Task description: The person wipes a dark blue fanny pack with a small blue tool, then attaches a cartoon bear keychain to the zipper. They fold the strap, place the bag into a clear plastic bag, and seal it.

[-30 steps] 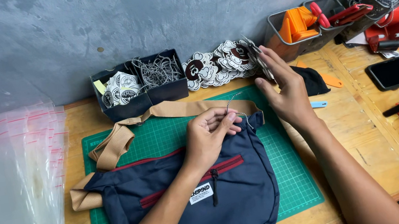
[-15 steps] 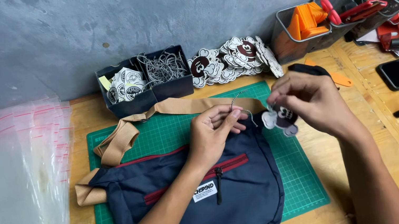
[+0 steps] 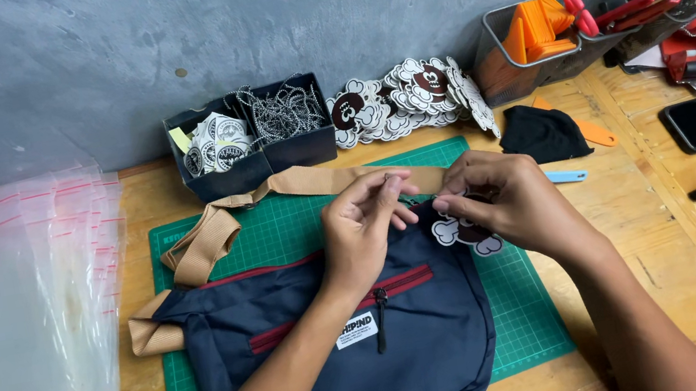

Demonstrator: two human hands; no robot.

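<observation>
L hand (image 3: 363, 230) fingertips pinched on thin bead chain, R hand (image 3: 502, 199) fingers closed round cloud-shaped tag (image 3: 463, 233), both meeting over top corner of navy bag (image 3: 342, 336), tan strap (image 3: 214, 231) behind, bag on green cutting mat (image 3: 524, 307), wooden bench

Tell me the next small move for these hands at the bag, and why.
Probably bring the ball chain's loose end to its clasp and close the loop. The left hand pinches the chain at the navy bag's top corner, and the right hand holds the cloud-shaped tag right beside it, so tag and chain already meet there.
</observation>
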